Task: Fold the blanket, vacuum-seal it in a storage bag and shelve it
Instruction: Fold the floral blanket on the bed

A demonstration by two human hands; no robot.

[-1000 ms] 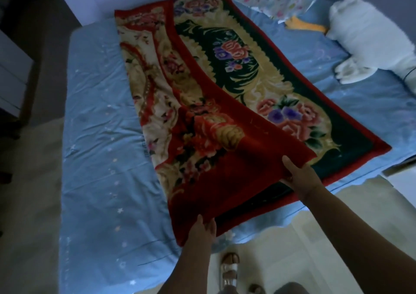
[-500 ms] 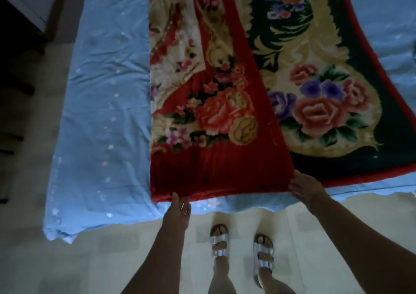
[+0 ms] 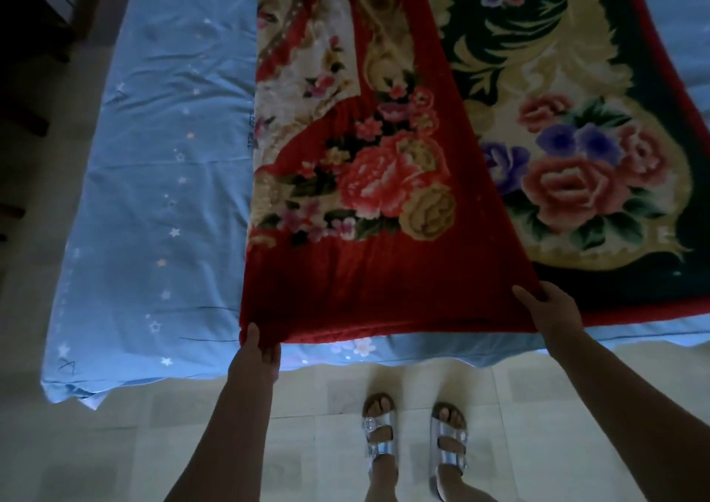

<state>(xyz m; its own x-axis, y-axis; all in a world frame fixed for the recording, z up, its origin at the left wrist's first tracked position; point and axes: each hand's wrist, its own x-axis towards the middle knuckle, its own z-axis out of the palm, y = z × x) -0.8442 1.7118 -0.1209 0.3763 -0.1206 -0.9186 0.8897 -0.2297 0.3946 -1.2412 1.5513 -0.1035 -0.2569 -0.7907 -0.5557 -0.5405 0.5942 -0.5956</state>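
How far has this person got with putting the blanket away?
Done: one side of the blanket is folded over itself on the bed. In hand: the left hand and right hand grip the flap's near corners. Left: further folds, then bagging, sealing, shelving.

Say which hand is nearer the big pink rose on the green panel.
Right. The right hand grips the blanket just below the rose; the left hand sits far to its left.

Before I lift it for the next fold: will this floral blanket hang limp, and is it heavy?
Probably limp: the blanket folds softly over itself where the left hand and right hand grip its near edge. Likely heavy for cloth; its pile looks thick. It may drag on the blue sheet rather than slide.
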